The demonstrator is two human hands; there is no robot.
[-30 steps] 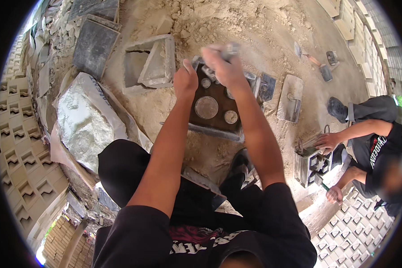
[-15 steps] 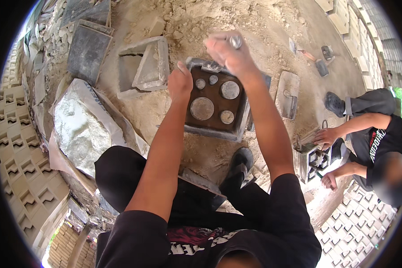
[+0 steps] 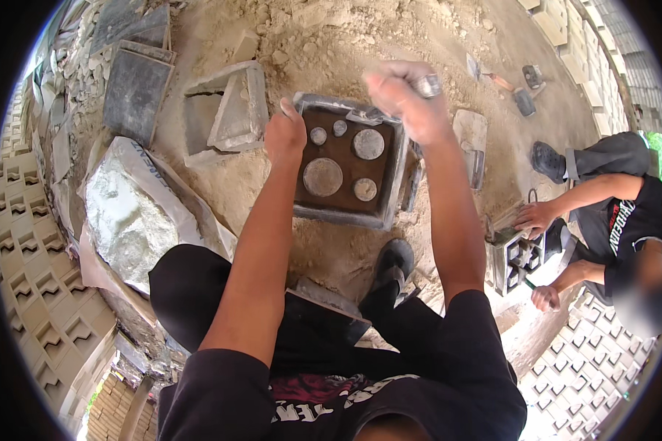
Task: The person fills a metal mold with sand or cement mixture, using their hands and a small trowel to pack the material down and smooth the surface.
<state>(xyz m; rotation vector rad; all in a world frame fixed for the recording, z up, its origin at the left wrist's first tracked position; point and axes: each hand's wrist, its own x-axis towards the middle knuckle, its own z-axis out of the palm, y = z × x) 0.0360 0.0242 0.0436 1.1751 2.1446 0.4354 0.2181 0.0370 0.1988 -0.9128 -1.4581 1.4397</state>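
A square grey mould [image 3: 390, 192] lies on the sandy ground in front of me, its dark brown inside holding several round grey plugs [image 3: 322, 176]. My left hand [image 3: 285, 136] is closed in a fist on the mould's left rim. My right hand [image 3: 401, 92] is raised over the mould's far right corner, blurred, and closed around a small grey metal piece [image 3: 428, 86]. My dark shoe [image 3: 393, 261] stands just below the mould.
An open sack of grey powder [image 3: 136, 209] lies at left, with other moulds [image 3: 224, 110] and a dark slab [image 3: 136, 92] beyond. At right a crouching person's hand [image 3: 533, 217] rests on a patterned block mould [image 3: 515, 257]. Trowels [image 3: 524, 99] lie far right. Stacked patterned blocks [image 3: 29, 279] line the left.
My right hand has shifted a little to the right above the mould's far edge. My left hand has stayed on the left rim. The view has drawn slightly closer.
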